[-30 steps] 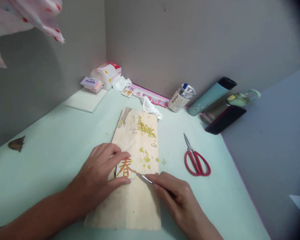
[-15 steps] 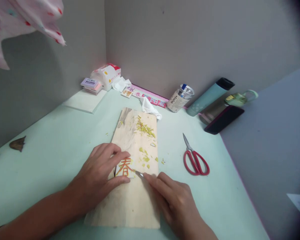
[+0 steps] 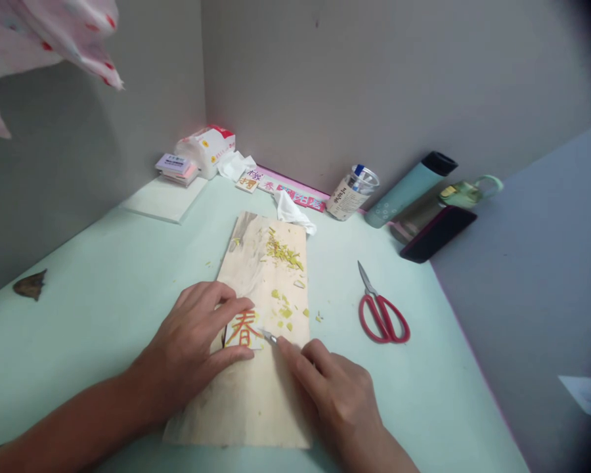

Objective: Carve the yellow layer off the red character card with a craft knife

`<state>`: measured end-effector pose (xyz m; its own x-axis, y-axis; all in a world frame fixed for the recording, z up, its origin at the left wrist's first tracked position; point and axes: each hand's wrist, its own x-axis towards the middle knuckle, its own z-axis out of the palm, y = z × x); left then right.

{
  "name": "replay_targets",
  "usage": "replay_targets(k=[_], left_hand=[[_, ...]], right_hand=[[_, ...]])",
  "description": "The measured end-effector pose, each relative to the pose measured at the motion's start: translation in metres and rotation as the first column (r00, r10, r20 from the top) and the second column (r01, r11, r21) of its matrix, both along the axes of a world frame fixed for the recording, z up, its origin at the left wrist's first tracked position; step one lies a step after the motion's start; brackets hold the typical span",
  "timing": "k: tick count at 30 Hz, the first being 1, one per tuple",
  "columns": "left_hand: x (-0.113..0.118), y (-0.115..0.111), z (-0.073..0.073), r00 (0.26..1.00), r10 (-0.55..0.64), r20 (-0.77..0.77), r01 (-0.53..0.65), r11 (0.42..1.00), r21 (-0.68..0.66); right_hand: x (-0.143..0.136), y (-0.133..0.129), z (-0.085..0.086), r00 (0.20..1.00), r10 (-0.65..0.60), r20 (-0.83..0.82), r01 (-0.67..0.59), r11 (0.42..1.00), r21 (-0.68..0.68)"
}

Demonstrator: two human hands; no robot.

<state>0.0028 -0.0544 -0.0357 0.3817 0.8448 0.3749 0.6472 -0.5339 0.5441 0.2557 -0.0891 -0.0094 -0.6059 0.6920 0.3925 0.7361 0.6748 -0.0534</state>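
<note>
My left hand (image 3: 197, 335) grips a small white square carving block (image 3: 256, 343) by its upper and lower edges, thumb below and fingers above. The block lies flat on a wooden board (image 3: 270, 401) and bears an orange-red character with yellow-green around its strokes. In my right hand (image 3: 332, 387) is a slim carving knife (image 3: 270, 337), its metal blade pointing left with the tip at the block's right side. My fingers hide most of its handle. Yellow-green shavings (image 3: 283, 253) lie on the board's far part, with more scattered flakes (image 3: 282, 309) nearer the block.
Red-handled scissors (image 3: 383, 315) lie right of the board. Behind it are a crumpled tissue (image 3: 293, 211), a clear cup (image 3: 349, 194), a blue bottle (image 3: 408, 190) and a dark phone (image 3: 438, 234). A tissue pack (image 3: 211, 148) and stacked blocks (image 3: 176, 167) stand at the back left.
The knife tip has shifted slightly up along the block's right side, and more of the blade shows. My left hand keeps its hold. The whole view has moved a little.
</note>
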Motion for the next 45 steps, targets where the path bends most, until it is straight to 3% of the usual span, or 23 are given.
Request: replay_targets(k=[5, 8, 10, 13, 15, 20, 25, 29, 35, 41, 45], left_hand=[[-0.001, -0.001, 0.000, 1.000, -0.008, 0.003, 0.008, 1.000, -0.007], [-0.001, 0.000, -0.001, 1.000, -0.008, 0.007, 0.008, 1.000, -0.003], [0.000, 0.000, -0.001, 1.000, -0.007, 0.006, 0.007, 1.000, -0.008], [0.001, 0.000, 0.000, 1.000, -0.004, 0.008, 0.004, 1.000, -0.018], [0.001, 0.000, 0.000, 1.000, -0.002, 0.012, 0.002, 1.000, -0.017], [0.001, 0.000, 0.000, 1.000, -0.004, 0.012, 0.004, 1.000, 0.000], [0.001, -0.001, 0.001, 1.000, -0.007, 0.010, 0.007, 1.000, -0.010], [0.001, -0.001, 0.002, 1.000, -0.002, 0.012, 0.003, 1.000, -0.010], [0.002, -0.001, 0.000, 1.000, 0.003, 0.018, -0.003, 1.000, -0.022], [0.003, -0.001, 0.000, 0.999, 0.011, 0.032, -0.011, 1.000, -0.016], [0.004, -0.001, 0.002, 0.999, 0.014, 0.039, -0.013, 1.000, -0.023]], right_hand=[[0.001, 0.003, -0.005, 0.999, -0.033, -0.011, 0.033, 0.999, 0.032], [0.008, 0.007, -0.008, 0.988, -0.148, -0.032, 0.150, 0.986, 0.078], [0.011, 0.010, -0.007, 0.976, -0.187, -0.113, 0.189, 0.982, 0.003], [0.010, 0.010, -0.002, 0.956, -0.108, -0.272, 0.056, 0.980, -0.193], [0.007, 0.010, 0.000, 0.960, -0.046, -0.276, -0.023, 0.970, -0.242], [0.003, 0.010, 0.001, 0.981, -0.110, -0.159, 0.097, 0.992, -0.085], [0.001, 0.007, -0.001, 0.979, -0.030, -0.201, 0.002, 0.991, -0.136], [-0.006, 0.002, -0.006, 0.995, -0.024, -0.099, 0.024, 1.000, -0.001], [-0.021, -0.004, -0.004, 0.993, -0.117, -0.002, 0.115, 0.977, 0.178], [-0.026, -0.005, 0.002, 0.984, -0.121, 0.128, 0.091, 0.971, 0.220], [-0.027, -0.005, 0.001, 0.984, -0.117, 0.131, 0.079, 0.960, 0.270]])
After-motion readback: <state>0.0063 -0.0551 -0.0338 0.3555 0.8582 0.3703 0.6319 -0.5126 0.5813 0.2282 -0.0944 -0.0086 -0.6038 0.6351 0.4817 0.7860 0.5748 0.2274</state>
